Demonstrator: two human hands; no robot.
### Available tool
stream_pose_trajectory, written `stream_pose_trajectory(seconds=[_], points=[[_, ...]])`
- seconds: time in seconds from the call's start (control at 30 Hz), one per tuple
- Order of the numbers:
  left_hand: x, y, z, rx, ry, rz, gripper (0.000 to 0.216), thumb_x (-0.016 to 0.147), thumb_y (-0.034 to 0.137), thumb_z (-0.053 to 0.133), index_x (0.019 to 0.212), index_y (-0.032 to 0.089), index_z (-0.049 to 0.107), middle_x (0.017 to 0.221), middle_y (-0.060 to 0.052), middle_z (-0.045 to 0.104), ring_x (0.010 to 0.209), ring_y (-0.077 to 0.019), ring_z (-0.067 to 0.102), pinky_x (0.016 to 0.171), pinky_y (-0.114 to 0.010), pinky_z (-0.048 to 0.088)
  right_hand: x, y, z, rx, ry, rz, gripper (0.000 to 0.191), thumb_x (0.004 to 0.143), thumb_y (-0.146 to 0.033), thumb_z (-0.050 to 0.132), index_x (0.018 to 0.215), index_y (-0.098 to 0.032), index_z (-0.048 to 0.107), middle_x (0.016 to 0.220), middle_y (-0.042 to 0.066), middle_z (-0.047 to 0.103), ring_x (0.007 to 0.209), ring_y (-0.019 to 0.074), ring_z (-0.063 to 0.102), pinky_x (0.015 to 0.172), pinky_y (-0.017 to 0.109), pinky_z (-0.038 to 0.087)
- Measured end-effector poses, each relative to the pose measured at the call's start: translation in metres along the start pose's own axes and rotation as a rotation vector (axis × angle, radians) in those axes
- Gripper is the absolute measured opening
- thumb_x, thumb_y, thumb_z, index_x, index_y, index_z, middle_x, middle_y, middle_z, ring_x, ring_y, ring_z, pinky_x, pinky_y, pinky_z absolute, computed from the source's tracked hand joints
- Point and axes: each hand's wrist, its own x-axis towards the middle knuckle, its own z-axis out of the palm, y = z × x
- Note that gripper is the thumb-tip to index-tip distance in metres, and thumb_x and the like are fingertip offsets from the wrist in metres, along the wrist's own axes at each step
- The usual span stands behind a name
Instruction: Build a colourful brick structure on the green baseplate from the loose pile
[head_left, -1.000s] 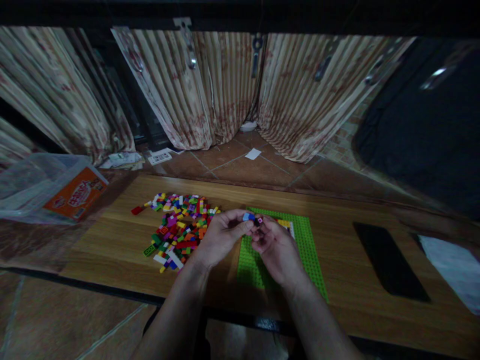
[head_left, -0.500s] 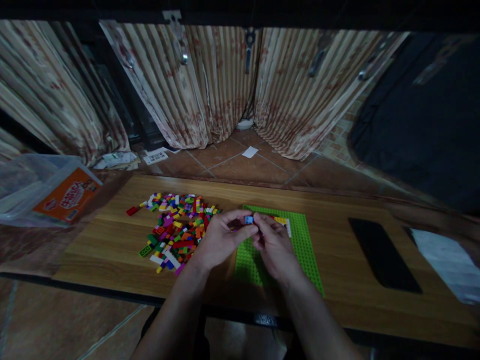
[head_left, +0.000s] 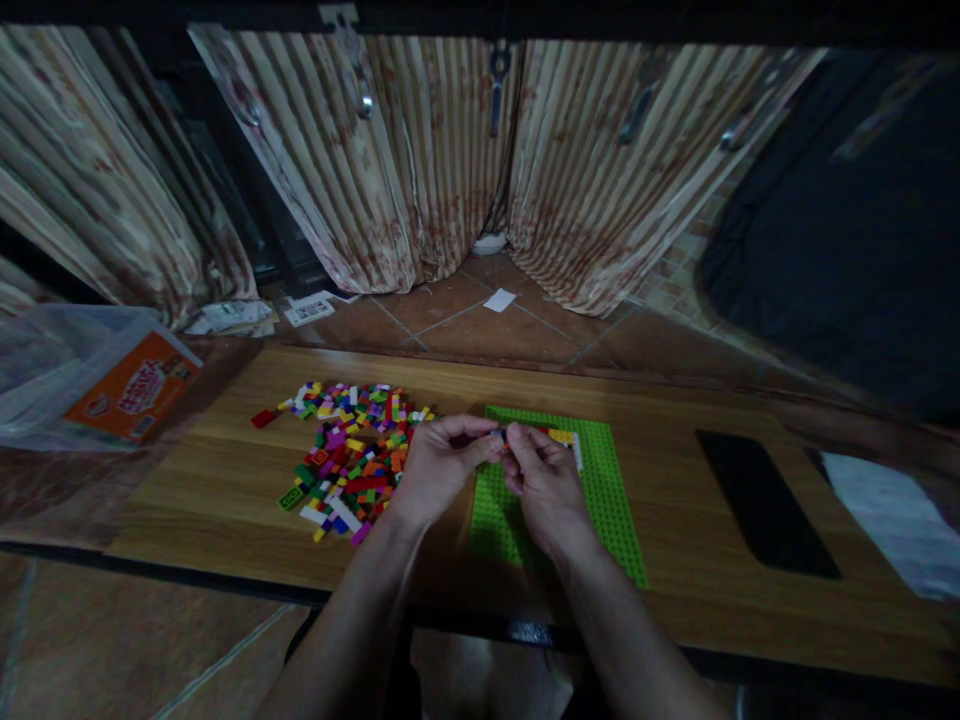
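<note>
My left hand [head_left: 435, 475] and my right hand [head_left: 547, 485] meet above a green studded baseplate [head_left: 607, 505]. Pinched between their fingertips is a small toy brick [head_left: 499, 434], mostly covered by the fingers; it looks dark from this side. Behind my right hand, yellow and white bricks [head_left: 566, 438] sit on the far part of the plate, with a bit of red beside them, partly hidden. Left of my left hand lies a loose pile of many-coloured bricks [head_left: 364, 465].
The wooden table [head_left: 217, 490] carries a black flat slab [head_left: 765, 505] and a white sheet [head_left: 889, 515] on the right. Off its left end stands a clear plastic bin [head_left: 45, 390] with an orange label. Striped curtains [head_left: 442, 170] hang beyond.
The brick between my fingertips has turned, so its light blue face no longer shows. Both hands keep their pinch in nearly the same place over the plate.
</note>
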Motion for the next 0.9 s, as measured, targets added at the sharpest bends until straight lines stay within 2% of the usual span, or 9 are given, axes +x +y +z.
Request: stream_pose_trajectory(seconds=[0.1,0.27,0.47,0.6,0.73,0.9], points=[[0.0,0.001,-0.002,-0.009,0.0,-0.005,0.025,0.061,0.027,0.083,0.08,0.014,0.074,0.069,-0.002,0.071,0.061,-0.0108,0.063,0.062,-0.023,0.052,-0.001,-0.003,0.003,0.074,-0.004,0.023,0.029,0.068,-0.044,0.077,0.069,-0.018,0.065,0.052,-0.007,0.049,0.044,0.0044,0.034,0.039,0.018,0.023],[0.0,0.003,-0.005,0.021,0.01,-0.003,0.027,0.061,0.027,0.082,0.083,0.015,0.074,0.078,-0.003,0.073,0.068,-0.0118,0.065,0.065,-0.023,0.052,-0.004,-0.012,0.005,0.291,0.01,0.132,0.02,0.059,-0.028,0.08,0.073,-0.019,0.07,0.064,-0.003,0.06,0.054,0.0061,0.046,0.046,0.018,0.034],[0.001,0.006,-0.01,0.082,0.018,-0.003,0.029,0.063,0.031,0.081,0.085,0.014,0.071,0.076,-0.003,0.071,0.067,-0.0131,0.065,0.063,-0.023,0.051,-0.006,-0.013,0.005,0.312,-0.024,0.191,0.021,0.064,-0.032,0.078,0.077,-0.017,0.071,0.073,0.0,0.065,0.058,0.0072,0.051,0.05,0.019,0.039],[0.006,0.012,-0.023,0.088,0.184,0.094,0.028,0.062,0.032,0.08,0.081,0.015,0.068,0.072,-0.001,0.068,0.065,-0.0119,0.063,0.064,-0.024,0.051,-0.009,-0.003,0.013,0.269,-0.052,0.221,0.021,0.063,-0.029,0.08,0.078,-0.018,0.071,0.073,0.0,0.066,0.06,0.0074,0.053,0.054,0.019,0.043],[0.01,0.018,-0.039,0.011,0.409,0.19,0.031,0.061,0.031,0.08,0.085,0.015,0.067,0.079,-0.001,0.067,0.07,-0.0109,0.061,0.07,-0.024,0.051,-0.01,0.012,0.023,0.213,-0.076,0.215,0.025,0.06,-0.03,0.08,0.081,-0.019,0.071,0.079,0.001,0.068,0.073,0.0111,0.06,0.069,0.025,0.049],[0.01,0.021,-0.045,-0.031,0.506,0.187,0.035,0.059,0.029,0.08,0.088,0.014,0.068,0.083,-0.001,0.067,0.072,-0.0104,0.06,0.072,-0.024,0.05,-0.007,0.025,0.039,0.167,-0.07,0.147,0.028,0.061,-0.032,0.079,0.086,-0.021,0.071,0.092,0.002,0.07,0.09,0.0163,0.062,0.084,0.032,0.048]])
